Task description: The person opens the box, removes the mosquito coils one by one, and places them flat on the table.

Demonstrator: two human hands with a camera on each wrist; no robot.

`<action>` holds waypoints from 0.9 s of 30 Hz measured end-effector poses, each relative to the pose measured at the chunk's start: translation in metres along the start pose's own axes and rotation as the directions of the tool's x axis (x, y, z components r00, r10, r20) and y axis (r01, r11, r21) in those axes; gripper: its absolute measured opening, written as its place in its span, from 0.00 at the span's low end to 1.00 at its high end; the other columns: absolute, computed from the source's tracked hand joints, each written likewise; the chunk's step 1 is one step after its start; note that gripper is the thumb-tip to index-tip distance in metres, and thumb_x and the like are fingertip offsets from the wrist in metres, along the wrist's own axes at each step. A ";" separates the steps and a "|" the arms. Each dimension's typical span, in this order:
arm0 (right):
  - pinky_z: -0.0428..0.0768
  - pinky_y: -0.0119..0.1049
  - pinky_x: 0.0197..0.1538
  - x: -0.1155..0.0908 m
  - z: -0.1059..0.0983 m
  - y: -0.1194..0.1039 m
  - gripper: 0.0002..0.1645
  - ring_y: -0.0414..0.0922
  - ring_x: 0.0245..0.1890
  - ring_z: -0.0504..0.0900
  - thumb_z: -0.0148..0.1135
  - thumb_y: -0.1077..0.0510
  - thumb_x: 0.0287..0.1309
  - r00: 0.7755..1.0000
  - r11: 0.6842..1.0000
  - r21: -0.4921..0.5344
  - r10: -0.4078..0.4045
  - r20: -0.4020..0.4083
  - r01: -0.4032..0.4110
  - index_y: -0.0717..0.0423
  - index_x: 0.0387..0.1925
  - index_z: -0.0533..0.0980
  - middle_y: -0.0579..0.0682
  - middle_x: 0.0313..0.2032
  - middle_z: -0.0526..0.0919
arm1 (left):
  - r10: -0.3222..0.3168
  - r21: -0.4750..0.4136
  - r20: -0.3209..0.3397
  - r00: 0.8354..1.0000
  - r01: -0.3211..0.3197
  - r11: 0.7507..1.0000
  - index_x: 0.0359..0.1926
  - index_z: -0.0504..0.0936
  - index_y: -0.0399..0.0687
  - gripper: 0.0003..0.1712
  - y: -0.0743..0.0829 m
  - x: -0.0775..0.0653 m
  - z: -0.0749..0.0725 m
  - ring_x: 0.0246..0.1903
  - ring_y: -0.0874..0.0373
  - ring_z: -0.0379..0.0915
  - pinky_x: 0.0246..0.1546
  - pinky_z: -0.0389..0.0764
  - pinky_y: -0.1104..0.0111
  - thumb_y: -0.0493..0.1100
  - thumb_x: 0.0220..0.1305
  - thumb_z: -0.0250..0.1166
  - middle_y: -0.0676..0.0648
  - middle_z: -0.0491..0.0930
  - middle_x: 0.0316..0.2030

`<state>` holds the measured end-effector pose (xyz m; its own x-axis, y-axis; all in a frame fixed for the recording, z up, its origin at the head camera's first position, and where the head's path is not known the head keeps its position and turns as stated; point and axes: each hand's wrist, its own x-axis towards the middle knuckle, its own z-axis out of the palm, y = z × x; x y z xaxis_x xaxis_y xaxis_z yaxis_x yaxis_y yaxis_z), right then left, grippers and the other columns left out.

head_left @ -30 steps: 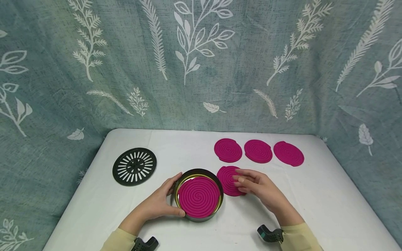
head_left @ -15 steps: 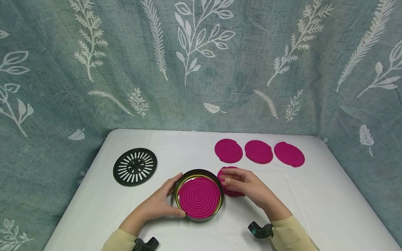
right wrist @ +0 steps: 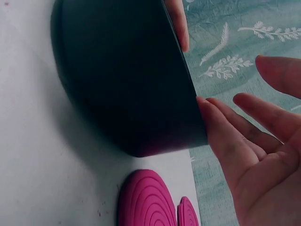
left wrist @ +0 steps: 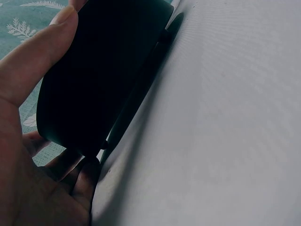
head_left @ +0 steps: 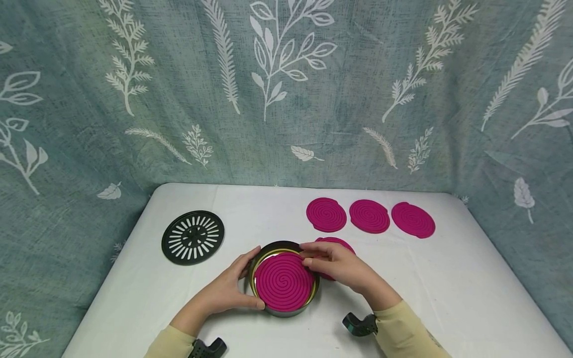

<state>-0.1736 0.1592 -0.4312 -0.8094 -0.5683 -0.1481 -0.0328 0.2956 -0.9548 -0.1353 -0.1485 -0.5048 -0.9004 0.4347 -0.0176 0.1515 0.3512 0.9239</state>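
Observation:
A round dark tin with a gold inner ring stands at the table's front middle. Inside it lies a magenta spiral mosquito coil. My left hand grips the tin's left side, thumb at the front and fingers behind; the left wrist view shows the thumb against the dark wall. My right hand reaches over the tin's right rim. In the right wrist view its fingers are fairly straight, with a fingertip at the rim. Under that hand another mosquito coil lies on the table, partly hidden.
Several magenta coils lie flat on the white table; three form a back row, the left coil, middle coil and right coil. A black slotted lid lies at the left. A leaf-patterned green cloth hangs behind the table.
My right hand has moved left, from over the coil beside the tin to the tin's right rim. The left hand and the tin have stayed put.

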 end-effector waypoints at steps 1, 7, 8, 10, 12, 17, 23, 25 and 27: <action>0.80 0.32 0.55 0.001 0.001 -0.001 0.32 0.49 0.57 0.79 0.65 0.53 0.65 1.000 1.000 -0.015 -0.001 0.002 0.001 0.64 0.65 0.71 0.59 0.57 0.80 | 0.002 0.001 0.000 1.000 -0.002 1.000 0.78 0.52 0.58 0.70 0.000 0.000 0.000 0.69 0.55 0.58 0.69 0.63 0.59 0.57 0.38 0.84 0.52 0.57 0.72; 0.80 0.34 0.56 0.004 0.004 -0.004 0.31 0.46 0.58 0.78 0.64 0.52 0.65 0.999 0.995 -0.102 -0.010 0.039 0.014 0.60 0.65 0.72 0.55 0.58 0.80 | -0.002 0.018 -0.003 1.000 0.002 1.000 0.78 0.51 0.60 0.71 0.001 0.000 0.000 0.68 0.59 0.58 0.69 0.64 0.61 0.59 0.36 0.84 0.55 0.57 0.72; 0.80 0.34 0.56 0.004 0.005 -0.004 0.31 0.46 0.58 0.78 0.64 0.51 0.66 0.999 0.993 -0.118 -0.011 0.045 0.016 0.59 0.66 0.72 0.55 0.58 0.79 | -0.002 0.018 -0.003 1.000 0.002 1.000 0.78 0.51 0.60 0.71 0.001 0.000 0.000 0.68 0.59 0.58 0.69 0.64 0.61 0.59 0.36 0.84 0.55 0.57 0.72; 0.80 0.35 0.56 0.005 0.006 -0.005 0.31 0.46 0.58 0.78 0.64 0.51 0.66 0.998 0.989 -0.144 -0.011 0.055 0.019 0.59 0.66 0.71 0.54 0.58 0.79 | -0.001 0.016 -0.002 1.000 0.001 1.000 0.78 0.51 0.60 0.71 0.001 0.000 0.000 0.68 0.59 0.58 0.69 0.64 0.61 0.59 0.36 0.84 0.55 0.57 0.72; 0.80 0.36 0.57 0.006 0.007 -0.005 0.31 0.46 0.58 0.77 0.64 0.50 0.66 0.998 0.987 -0.161 -0.007 0.061 0.017 0.58 0.66 0.71 0.54 0.59 0.78 | 0.002 0.014 0.000 1.000 -0.002 1.000 0.78 0.51 0.59 0.71 0.001 0.000 0.000 0.69 0.58 0.58 0.69 0.64 0.61 0.59 0.37 0.84 0.54 0.57 0.72; 0.80 0.37 0.57 0.010 0.012 -0.006 0.31 0.47 0.59 0.77 0.63 0.51 0.66 0.997 0.983 -0.183 -0.003 0.081 0.018 0.57 0.67 0.71 0.54 0.61 0.77 | -0.005 0.015 0.000 1.000 0.005 1.000 0.78 0.51 0.60 0.70 0.001 0.000 0.000 0.69 0.58 0.59 0.69 0.63 0.61 0.58 0.38 0.84 0.54 0.57 0.72; 0.81 0.36 0.55 0.013 0.018 -0.008 0.30 0.46 0.57 0.78 0.62 0.50 0.66 0.996 0.971 -0.239 -0.010 0.084 0.030 0.57 0.66 0.72 0.53 0.60 0.78 | -0.003 0.019 -0.002 1.000 0.003 1.000 0.78 0.51 0.59 0.70 0.002 -0.001 0.000 0.69 0.56 0.59 0.69 0.64 0.60 0.58 0.38 0.84 0.53 0.57 0.72; 0.81 0.36 0.55 0.014 0.019 -0.008 0.30 0.45 0.57 0.79 0.62 0.50 0.66 0.996 0.968 -0.247 -0.012 0.083 0.033 0.56 0.66 0.72 0.52 0.59 0.78 | -0.004 0.020 -0.004 1.000 0.004 1.000 0.78 0.51 0.59 0.70 0.003 -0.001 0.000 0.69 0.56 0.58 0.69 0.64 0.59 0.58 0.37 0.84 0.52 0.57 0.72; 0.81 0.36 0.55 0.014 0.019 -0.008 0.29 0.45 0.57 0.78 0.62 0.51 0.66 0.997 0.966 -0.255 -0.018 0.077 0.038 0.55 0.66 0.72 0.51 0.59 0.78 | -0.009 0.023 -0.008 1.000 0.009 1.000 0.78 0.51 0.60 0.71 0.003 -0.001 0.000 0.69 0.57 0.58 0.69 0.64 0.60 0.58 0.37 0.84 0.53 0.57 0.72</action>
<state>-0.1732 0.1338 -0.4303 -0.7609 -0.6313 -0.1500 -0.2118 0.4601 -0.8622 -0.1339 -0.1478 -0.5020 -0.9048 0.4252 -0.0229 0.1525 0.3738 0.9149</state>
